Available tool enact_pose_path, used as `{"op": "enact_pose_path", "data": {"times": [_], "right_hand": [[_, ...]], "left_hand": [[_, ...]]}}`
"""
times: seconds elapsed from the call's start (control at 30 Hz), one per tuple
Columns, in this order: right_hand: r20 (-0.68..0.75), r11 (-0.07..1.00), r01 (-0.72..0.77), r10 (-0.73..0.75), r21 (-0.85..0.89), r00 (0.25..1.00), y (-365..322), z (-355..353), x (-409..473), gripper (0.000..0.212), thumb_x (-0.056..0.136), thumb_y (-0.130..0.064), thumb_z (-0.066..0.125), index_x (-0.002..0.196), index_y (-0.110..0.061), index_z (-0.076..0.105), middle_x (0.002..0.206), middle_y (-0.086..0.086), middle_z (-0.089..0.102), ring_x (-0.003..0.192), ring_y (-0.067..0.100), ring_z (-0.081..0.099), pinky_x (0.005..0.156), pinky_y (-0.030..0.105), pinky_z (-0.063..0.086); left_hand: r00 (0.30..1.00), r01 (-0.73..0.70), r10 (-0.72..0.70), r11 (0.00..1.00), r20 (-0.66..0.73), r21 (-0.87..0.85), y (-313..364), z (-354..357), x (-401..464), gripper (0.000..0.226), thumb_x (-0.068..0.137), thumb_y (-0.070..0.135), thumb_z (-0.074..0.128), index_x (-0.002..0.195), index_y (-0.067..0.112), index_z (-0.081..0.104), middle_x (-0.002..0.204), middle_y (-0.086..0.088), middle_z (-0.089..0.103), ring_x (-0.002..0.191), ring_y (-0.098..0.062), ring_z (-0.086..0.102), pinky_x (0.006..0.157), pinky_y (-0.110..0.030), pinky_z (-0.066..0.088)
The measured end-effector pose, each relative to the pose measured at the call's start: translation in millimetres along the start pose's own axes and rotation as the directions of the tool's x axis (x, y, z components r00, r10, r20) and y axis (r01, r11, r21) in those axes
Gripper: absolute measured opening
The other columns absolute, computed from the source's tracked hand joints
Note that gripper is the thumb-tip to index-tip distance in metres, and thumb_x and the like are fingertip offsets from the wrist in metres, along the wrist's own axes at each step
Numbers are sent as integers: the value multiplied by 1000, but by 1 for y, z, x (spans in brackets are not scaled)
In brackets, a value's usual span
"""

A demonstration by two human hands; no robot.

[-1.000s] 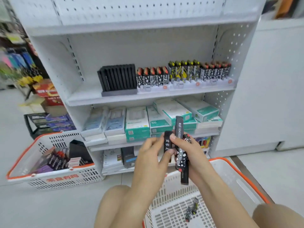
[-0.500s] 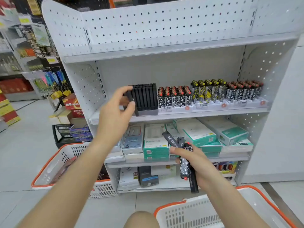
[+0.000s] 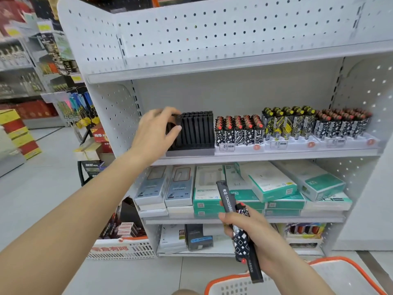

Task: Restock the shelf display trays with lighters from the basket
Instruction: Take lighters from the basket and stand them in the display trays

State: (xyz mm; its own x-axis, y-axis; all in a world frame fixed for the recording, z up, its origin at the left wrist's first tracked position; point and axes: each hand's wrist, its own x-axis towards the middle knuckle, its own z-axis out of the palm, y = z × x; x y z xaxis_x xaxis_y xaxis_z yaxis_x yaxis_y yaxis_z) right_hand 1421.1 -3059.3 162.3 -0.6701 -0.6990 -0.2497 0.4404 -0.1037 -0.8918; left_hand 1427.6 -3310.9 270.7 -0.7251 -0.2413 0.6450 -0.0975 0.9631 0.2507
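Your left hand (image 3: 156,133) pinches a slim black lighter (image 3: 172,124) into the black slotted display tray (image 3: 192,133); your right hand (image 3: 253,233) grips spare lighters (image 3: 241,231). Next, seat it upright.

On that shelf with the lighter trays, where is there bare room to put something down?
Bare shelf shows only left of the black tray, between it and the perforated side panel, where the left hand now reaches. From the black tray rightward, the patterned lighter trays sit edge to edge. The boxes crowd the shelf below.
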Motion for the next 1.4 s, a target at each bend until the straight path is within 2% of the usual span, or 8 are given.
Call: {"op": "enact_pose_path", "data": {"times": [0.47, 0.6, 0.73, 0.83, 0.9, 0.97, 1.23, 1.4], "right_hand": [[-73, 1000, -18, 17, -7, 997, -2, -7, -2, 33, 77, -9, 72, 108, -2, 63, 78, 8, 56, 57, 14, 50, 53, 20, 41], [-62, 1000, -7, 7, 1, 998, -2, -7, -4, 22, 77, -8, 72, 98, -7, 65, 72, 4, 58, 58, 14, 50, 52, 19, 42], [-87, 1000, -15, 13, -14, 996, -3, -8, -5, 39, 68, -13, 81, 103, -7, 65, 76, 3, 59, 64, 15, 52, 62, 23, 44], [-68, 1000, 0, -1, -21, 998, -3, -9, -6, 26, 74, -9, 76, 97, -9, 65, 69, -1, 59, 59, 13, 51, 58, 21, 42], [-40, 999, 29, -30, -20, 999, -3, -9, -7, 19, 78, -6, 71, 95, -10, 63, 65, -3, 59, 57, 13, 48, 57, 20, 41], [-29, 999, 48, -48, -12, 998, -3, -9, -8, 16, 79, -3, 69, 93, -11, 63, 63, -5, 61, 57, 12, 48, 56, 19, 42], [115, 999, -30, 25, 40, 993, -2, -15, -7, 43, 66, -6, 73, 107, -5, 60, 65, 0, 51, 50, 10, 45, 42, 17, 37], [124, 990, -80, 66, 114, 990, -1, -18, -3, 47, 63, -5, 75, 108, -3, 59, 68, 2, 54, 49, 9, 46, 38, 18, 35]], "left_hand": [[1000, 8, -7, 993, -6, 117, -8, 2, 12, 25, 95, 24, 56, 116, 23, 68, 122, -7, 61, 127, -30, 38, 104, -39, 26], [997, -73, 80, 956, -14, 284, -15, 5, 9, 28, 93, 19, 56, 117, 21, 69, 118, -11, 63, 118, -35, 46, 101, -45, 32], [977, -141, 187, 923, -98, 357, 0, 5, -5, 36, 87, 19, 54, 120, 12, 65, 132, -18, 53, 122, -38, 44, 106, -49, 30], [989, -150, 151, 989, 4, -3, 41, 7, -36, 30, 94, 19, 52, 122, 17, 62, 124, 1, 60, 115, -15, 52, 101, -32, 39], [957, 101, -7, 945, 290, -311, 65, 17, -60, 22, 96, 26, 53, 115, 26, 65, 112, 15, 65, 102, -1, 58, 90, -23, 46], [872, 327, -69, 819, 485, -471, 75, 31, -79, 21, 95, 28, 56, 114, 29, 65, 105, 13, 68, 94, -3, 63, 83, -24, 50], [756, 552, 1, 536, 654, -639, 75, 40, -97, 28, 92, 16, 59, 119, 20, 55, 109, -5, 72, 101, -20, 67, 98, -36, 48], [785, 549, 1, 465, 620, -695, 77, 34, -97, 33, 83, 25, 62, 114, 17, 52, 109, -3, 72, 106, -20, 66, 101, -34, 43]]}}
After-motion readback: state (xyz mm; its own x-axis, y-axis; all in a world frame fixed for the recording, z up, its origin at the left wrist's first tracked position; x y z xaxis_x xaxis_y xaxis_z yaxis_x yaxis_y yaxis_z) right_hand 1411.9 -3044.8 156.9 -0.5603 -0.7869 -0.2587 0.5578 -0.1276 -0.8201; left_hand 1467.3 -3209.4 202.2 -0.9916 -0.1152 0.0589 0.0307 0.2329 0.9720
